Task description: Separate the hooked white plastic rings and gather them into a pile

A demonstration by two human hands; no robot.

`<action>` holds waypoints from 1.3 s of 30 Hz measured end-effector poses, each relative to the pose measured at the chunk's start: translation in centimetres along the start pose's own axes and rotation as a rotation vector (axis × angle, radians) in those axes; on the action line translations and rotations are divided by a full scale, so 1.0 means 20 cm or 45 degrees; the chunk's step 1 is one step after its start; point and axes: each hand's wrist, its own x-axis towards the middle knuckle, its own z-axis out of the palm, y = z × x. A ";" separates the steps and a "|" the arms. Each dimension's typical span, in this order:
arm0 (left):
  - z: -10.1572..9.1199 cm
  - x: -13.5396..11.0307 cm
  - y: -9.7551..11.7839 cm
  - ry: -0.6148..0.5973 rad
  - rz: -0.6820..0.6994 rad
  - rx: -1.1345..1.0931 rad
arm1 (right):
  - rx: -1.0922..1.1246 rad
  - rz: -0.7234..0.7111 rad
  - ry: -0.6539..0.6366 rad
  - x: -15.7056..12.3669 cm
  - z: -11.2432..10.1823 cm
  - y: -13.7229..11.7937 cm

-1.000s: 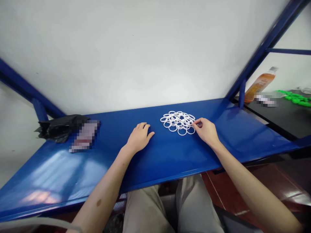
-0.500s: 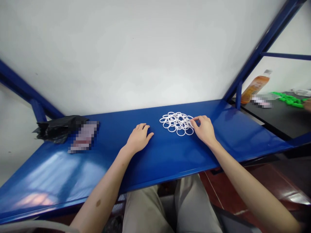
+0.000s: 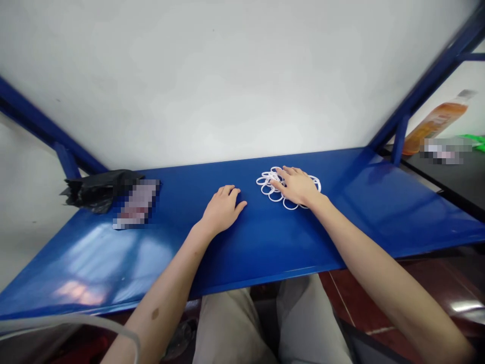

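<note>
A flat cluster of several thin white rings [image 3: 276,195] lies on the blue table, overlapping one another. My right hand [image 3: 297,186] rests palm down over the cluster with fingers spread, covering its middle. Rings show to the left, in front and to the right of that hand. Whether the rings are joined together I cannot tell. My left hand [image 3: 223,209] lies flat on the table to the left of the rings, fingers apart, touching only the tabletop.
The blue table [image 3: 242,253] meets a pale wall behind. At the left lie a black plastic bag [image 3: 99,189] and a blurred-out flat item [image 3: 138,205]. Beyond the right frame bar, a bottle of orange drink [image 3: 435,126] stands on a dark surface with something green [image 3: 478,140].
My right hand has gone from pinching at the cluster's right edge to lying spread over its middle. My left hand stays put on the table. The view has turned slightly left.
</note>
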 end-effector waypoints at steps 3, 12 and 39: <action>0.00 0.00 0.00 -0.010 -0.014 0.011 | 0.013 0.003 0.015 -0.01 0.01 0.01; -0.01 0.00 0.00 -0.024 -0.027 0.013 | -0.012 0.046 -0.056 -0.04 0.02 -0.04; 0.01 0.00 -0.03 -0.012 0.016 0.027 | -0.150 0.049 -0.110 -0.07 -0.03 -0.05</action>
